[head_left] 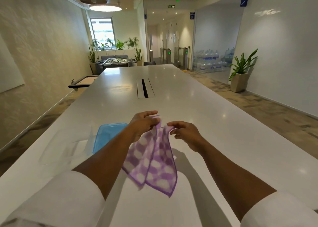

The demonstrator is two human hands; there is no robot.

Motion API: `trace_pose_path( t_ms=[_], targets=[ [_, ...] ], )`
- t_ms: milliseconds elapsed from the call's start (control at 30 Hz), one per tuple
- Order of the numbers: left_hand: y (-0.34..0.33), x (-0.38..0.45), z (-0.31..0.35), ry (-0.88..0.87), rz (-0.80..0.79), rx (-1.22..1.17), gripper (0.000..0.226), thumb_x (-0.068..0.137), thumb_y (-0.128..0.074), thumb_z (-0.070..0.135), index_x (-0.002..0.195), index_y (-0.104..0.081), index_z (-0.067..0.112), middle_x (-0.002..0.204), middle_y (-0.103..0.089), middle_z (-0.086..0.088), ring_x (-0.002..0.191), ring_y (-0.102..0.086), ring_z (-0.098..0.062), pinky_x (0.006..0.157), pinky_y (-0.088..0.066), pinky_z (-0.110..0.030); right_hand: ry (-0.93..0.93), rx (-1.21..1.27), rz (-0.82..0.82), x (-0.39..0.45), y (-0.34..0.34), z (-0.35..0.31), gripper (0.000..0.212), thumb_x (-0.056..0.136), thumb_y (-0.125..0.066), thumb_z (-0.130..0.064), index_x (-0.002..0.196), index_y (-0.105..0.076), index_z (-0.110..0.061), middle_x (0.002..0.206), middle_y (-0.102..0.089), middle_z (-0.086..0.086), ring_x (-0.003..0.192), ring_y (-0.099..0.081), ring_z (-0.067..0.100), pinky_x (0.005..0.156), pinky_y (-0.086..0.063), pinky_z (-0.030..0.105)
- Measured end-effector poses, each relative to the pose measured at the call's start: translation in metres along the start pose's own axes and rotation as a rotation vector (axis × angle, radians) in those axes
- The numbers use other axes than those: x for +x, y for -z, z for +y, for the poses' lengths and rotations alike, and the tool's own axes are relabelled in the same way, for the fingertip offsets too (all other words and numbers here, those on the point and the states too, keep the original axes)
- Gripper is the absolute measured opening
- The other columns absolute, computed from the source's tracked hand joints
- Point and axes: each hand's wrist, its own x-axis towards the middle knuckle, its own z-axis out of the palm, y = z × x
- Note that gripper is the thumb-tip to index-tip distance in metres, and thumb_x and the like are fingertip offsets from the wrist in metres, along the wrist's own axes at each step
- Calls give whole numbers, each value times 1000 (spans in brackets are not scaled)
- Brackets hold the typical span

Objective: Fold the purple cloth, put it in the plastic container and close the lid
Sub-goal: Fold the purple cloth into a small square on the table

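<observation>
Purple cloth (154,159) hangs above the bench (215,140); we see left hand (142,125) and right hand (185,133), each grip clamped on its top edge.

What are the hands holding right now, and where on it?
Both hands, left and right, pinch the purple-and-white checked cloth at its top edge; it hangs down.

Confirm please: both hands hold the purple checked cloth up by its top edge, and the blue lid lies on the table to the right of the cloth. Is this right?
Not quite. The head view shows the blue lid lying on the table to the left of the purple checked cloth, partly behind the left forearm. The rest is correct: the left hand and right hand hold the cloth up by its top edge.
</observation>
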Motion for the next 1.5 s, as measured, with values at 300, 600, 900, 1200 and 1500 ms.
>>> trace_pose_path(
  t_ms=[300, 600, 900, 1200, 1500],
  targets=[
    [-2, 1, 6, -13, -21, 35, 39, 86, -72, 13, 124, -62, 13, 112, -68, -9, 93, -69, -16, 66, -57, -15, 274, -105, 14, 2, -3, -12, 15, 85, -72, -24, 98, -74, -18, 110, -67, -4, 98, -63, 12, 79, -52, 19],
    [-7, 10, 28, -152, 60, 126, 19, 86, -72, 20, 104, -68, 23, 93, -68, 5, 83, -64, -9, 51, -48, -7, 311, 63, 140, 6, -7, -39, 20, 86, -69, -36, 99, -73, -22, 90, -72, -9, 83, -66, 10, 64, -51, 13],
    [-5, 10, 38, -231, 100, 86, 11, 88, -70, 17, 87, -74, 27, 86, -70, 8, 75, -66, -4, 51, -46, -4, 365, -56, 143, 13, -8, -57, 28, 89, -66, -36, 114, -69, -24, 106, -69, -7, 93, -63, 9, 70, -48, 8],
    [0, 13, 44, -227, 46, 120, 12, 89, -67, 19, 85, -74, 29, 65, -72, 18, 63, -64, 12, 47, -45, -4, 400, -44, 150, 17, -10, -57, 21, 86, -71, -31, 102, -73, -18, 95, -73, -2, 88, -68, 15, 75, -54, 18],
    [0, 20, 44, -252, 28, 163, 11, 89, -68, 19, 97, -75, 19, 74, -70, 17, 63, -63, 14, 48, -45, -3, 432, -12, 199, 18, -8, -60, 32, 80, -77, -29, 105, -61, -18, 94, -68, -3, 82, -65, 7, 67, -51, 8]
  ],
)
